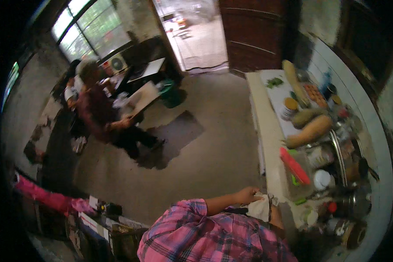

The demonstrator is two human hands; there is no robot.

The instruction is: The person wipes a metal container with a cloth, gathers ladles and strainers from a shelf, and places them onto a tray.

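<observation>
At the front edge of the counter, my left hand (247, 196) pinches a pale cloth (259, 207) by its upper edge. The cloth hangs in front of my pink plaid shirt (196, 232). On the cloth's other side is my right hand (273, 203), beside the counter; blur and the cloth hide its fingers. The tiled counter (268, 157) runs along my right. Nearest my hands on it stands a clear plastic container (296, 183) with a red lid or strip (294, 166) across it.
Gourds (311, 131), eggs (314, 95), a yellow-lidded jar (289, 109) and leafy greens (274, 82) crowd the counter. A person (96, 108) across the room holds a board (144, 100), with another person behind. A green bucket (170, 93) stands near the open doorway (196, 36).
</observation>
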